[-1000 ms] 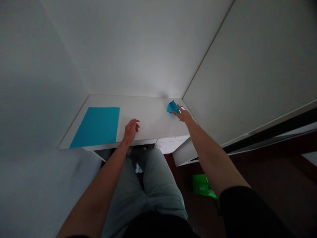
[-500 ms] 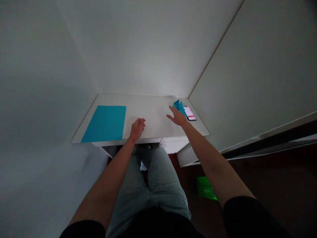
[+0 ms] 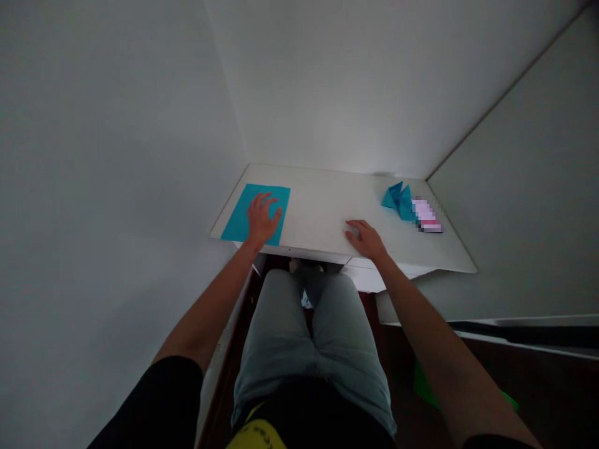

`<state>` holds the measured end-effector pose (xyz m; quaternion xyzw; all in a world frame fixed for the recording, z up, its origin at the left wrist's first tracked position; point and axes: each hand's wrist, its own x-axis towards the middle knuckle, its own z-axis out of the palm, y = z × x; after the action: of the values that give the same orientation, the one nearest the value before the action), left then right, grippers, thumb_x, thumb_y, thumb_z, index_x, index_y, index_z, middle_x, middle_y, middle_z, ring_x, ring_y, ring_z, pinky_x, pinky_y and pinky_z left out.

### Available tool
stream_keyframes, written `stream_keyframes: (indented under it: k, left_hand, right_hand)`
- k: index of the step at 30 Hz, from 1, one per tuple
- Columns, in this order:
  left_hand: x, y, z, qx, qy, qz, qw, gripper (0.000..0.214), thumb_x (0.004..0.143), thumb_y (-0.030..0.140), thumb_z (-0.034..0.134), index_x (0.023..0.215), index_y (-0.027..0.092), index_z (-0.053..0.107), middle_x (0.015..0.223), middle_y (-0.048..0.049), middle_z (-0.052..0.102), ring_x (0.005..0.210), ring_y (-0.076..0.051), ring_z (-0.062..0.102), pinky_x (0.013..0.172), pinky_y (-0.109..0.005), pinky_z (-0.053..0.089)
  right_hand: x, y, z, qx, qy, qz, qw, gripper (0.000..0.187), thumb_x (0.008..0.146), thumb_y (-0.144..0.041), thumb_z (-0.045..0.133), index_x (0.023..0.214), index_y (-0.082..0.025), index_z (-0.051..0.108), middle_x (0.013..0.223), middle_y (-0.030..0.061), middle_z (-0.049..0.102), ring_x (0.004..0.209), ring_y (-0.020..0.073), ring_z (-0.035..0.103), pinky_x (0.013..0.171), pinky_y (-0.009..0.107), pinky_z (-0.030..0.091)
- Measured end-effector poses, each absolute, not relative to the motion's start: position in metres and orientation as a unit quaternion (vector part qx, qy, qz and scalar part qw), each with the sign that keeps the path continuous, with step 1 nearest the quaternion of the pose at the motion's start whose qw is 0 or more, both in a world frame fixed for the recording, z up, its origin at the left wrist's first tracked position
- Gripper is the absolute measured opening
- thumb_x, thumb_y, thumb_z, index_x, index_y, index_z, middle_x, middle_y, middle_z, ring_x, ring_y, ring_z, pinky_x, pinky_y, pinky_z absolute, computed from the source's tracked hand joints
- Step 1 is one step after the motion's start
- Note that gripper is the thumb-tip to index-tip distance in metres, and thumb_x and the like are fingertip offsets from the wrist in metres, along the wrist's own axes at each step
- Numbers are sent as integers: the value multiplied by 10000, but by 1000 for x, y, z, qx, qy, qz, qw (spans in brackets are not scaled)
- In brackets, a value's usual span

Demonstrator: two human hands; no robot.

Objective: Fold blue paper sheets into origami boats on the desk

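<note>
On the left of the white desk (image 3: 322, 206) lies a flat blue sheet of paper (image 3: 238, 221). My left hand (image 3: 262, 218) is over this sheet with its fingers spread, covering part of it; whether it touches the paper I cannot tell. My right hand (image 3: 365, 238) is near the desk's front edge, right of the middle, fingers apart and nothing in them. A folded blue paper shape (image 3: 399, 201) with pointed tips stands farther back on the right, apart from my right hand.
Beside the folded shape lies a phone (image 3: 427, 216) with a lit, blurred screen. Walls enclose the desk at the left, back and right. My legs are at the desk's front, and a green object (image 3: 425, 385) sits on the dark floor, partly behind my right arm.
My view has turned left. My left hand has moved from the bare desk onto the blue sheet and spread its fingers. My right hand has moved away from the folded paper shape.
</note>
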<state>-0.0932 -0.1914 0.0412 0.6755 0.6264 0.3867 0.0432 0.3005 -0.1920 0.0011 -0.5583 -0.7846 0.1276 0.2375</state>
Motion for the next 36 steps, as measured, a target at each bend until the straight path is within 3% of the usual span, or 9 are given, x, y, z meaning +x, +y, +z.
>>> stream_keyframes:
  k: [5,9,15,21,25,30,36]
  left_hand:
    - [-178,-172,42,665,666,331,66,665,1019,547,633,1552,150,612,1744,-223,480,1713,-420,275,1383,-609,242]
    - [-162,-173,24,678,694,221,102,830,1016,657,568,1631,101,537,1765,-263,432,1712,-471,259,1376,-688,198]
    - [-22,-189,3,737,653,146,100,878,1067,616,485,1746,69,375,1840,-229,276,1742,-424,188,1412,-631,90]
    - [119,-221,1,762,611,188,103,869,1079,563,488,1737,7,373,1832,-262,272,1743,-437,172,1417,-630,68]
    - [137,-227,-1,745,627,205,97,840,1075,560,507,1747,69,394,1826,-239,304,1733,-441,216,1409,-660,97]
    - [129,-224,2,739,636,198,101,858,1079,587,495,1755,73,377,1832,-242,290,1735,-436,210,1406,-663,111]
    - [129,-223,7,725,659,167,111,871,1083,543,464,1754,6,324,1837,-273,247,1740,-442,180,1406,-655,88]
  right_hand:
    - [299,-193,0,-552,-788,124,242,517,1062,-452,549,1485,-195,697,1492,167,687,1255,324,722,1146,494,578]
    - [299,-194,0,-562,-776,128,257,567,1067,-478,535,1533,-180,658,1504,184,673,1200,321,727,1071,478,603]
    - [300,-194,2,-596,-763,61,244,650,1121,-520,433,1674,-188,515,1708,153,553,1551,334,521,1298,535,396]
    - [301,-196,0,-600,-766,81,216,639,1140,-521,389,1677,-201,521,1717,140,555,1584,307,503,1327,522,361]
    - [302,-194,-7,-620,-743,64,245,634,1109,-592,448,1611,-242,612,1788,137,450,1632,370,428,1310,615,368]
    - [302,-193,-6,-617,-745,47,249,611,1100,-583,477,1593,-256,632,1809,122,416,1670,373,376,1314,627,361]
    - [292,-197,7,-588,-790,85,151,535,1159,-425,381,1604,-249,619,1718,86,562,1626,291,479,1365,583,272]
